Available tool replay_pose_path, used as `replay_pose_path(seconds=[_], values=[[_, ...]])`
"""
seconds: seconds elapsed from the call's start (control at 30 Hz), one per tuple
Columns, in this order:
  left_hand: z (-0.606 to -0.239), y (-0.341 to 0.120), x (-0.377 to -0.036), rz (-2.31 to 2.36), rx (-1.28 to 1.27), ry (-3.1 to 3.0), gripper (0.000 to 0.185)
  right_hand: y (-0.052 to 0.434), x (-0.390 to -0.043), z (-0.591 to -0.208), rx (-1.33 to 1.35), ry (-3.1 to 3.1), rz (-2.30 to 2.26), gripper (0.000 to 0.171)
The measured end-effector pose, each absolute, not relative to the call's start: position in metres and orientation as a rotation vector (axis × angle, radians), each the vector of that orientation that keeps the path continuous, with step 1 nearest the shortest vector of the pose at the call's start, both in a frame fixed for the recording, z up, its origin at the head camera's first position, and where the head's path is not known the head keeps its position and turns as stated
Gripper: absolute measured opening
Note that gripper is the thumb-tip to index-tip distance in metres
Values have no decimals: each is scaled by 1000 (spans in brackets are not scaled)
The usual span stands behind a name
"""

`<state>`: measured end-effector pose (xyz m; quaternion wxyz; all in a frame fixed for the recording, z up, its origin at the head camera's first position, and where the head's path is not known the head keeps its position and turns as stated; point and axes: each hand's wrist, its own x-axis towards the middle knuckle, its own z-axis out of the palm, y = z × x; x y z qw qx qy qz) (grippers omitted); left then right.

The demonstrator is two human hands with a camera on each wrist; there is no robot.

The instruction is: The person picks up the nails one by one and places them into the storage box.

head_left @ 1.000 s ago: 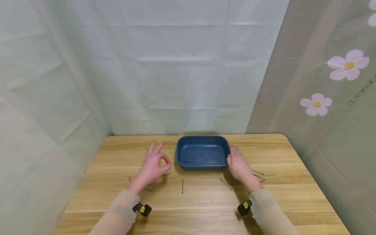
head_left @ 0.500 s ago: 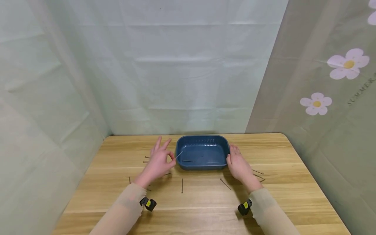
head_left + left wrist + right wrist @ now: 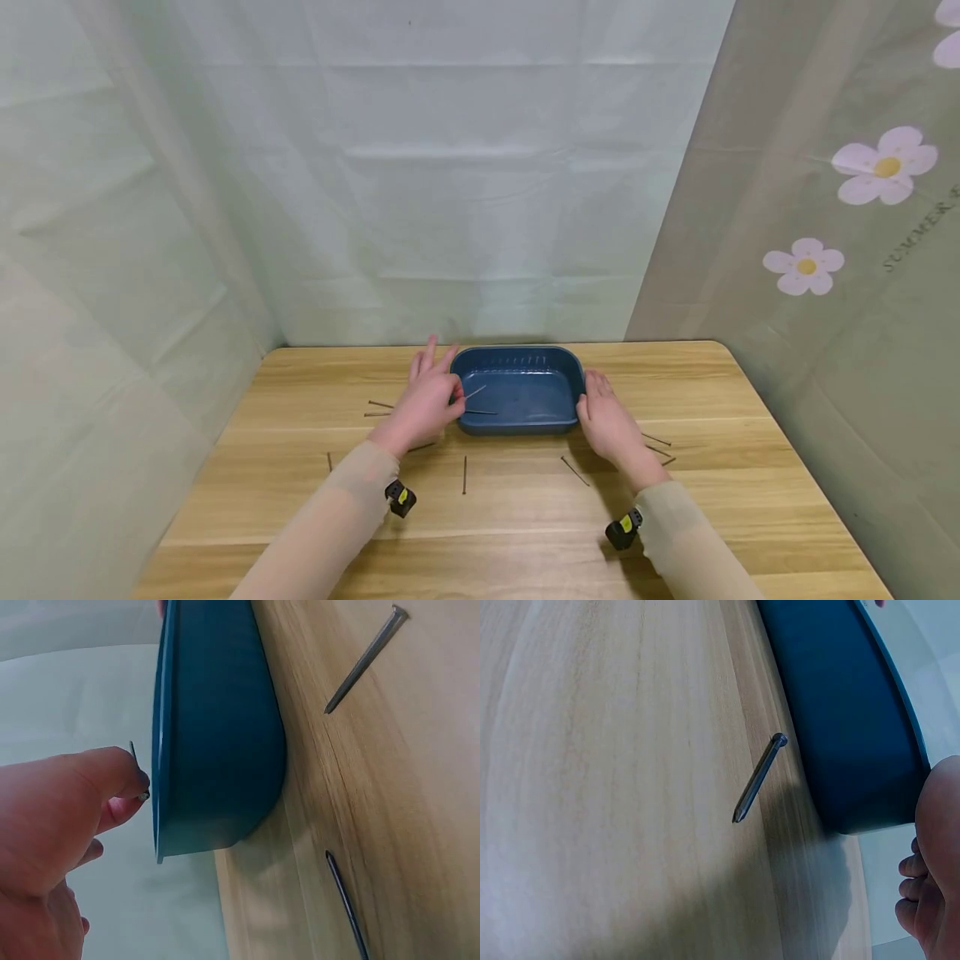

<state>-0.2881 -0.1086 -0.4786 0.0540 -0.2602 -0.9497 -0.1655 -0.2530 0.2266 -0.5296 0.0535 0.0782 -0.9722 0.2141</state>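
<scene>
My left hand [image 3: 423, 408] is at the left rim of a blue rectangular dish [image 3: 521, 429], pinching a nail [image 3: 476, 392] between thumb and index finger. The nail points in over the dish, and the other fingers are raised. In the left wrist view, the head of the pinched nail [image 3: 143, 796] shows just outside the rim. A second nail [image 3: 482, 412] lies flat on the dish floor. My right hand [image 3: 609, 421] rests against the dish's right wall with its fingers extended.
On the wooden table [image 3: 510, 533], one nail [image 3: 465, 475] lies in front of the dish and another nail [image 3: 575, 471] lies to its right. Several more lie near both forearms, some partly hidden. A pale curtain [image 3: 450, 167] hangs behind the table.
My left hand has moved right and slightly away from me, carrying the nail from beside the dish to over its left rim. The right hand stays against the dish.
</scene>
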Motion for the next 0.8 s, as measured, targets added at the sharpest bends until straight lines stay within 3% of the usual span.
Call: replay_pose_path(seconds=[0.8], values=[[-486, -75, -321, 100, -941, -2979, 33, 226, -255, -530, 235, -2946, 663, 59]])
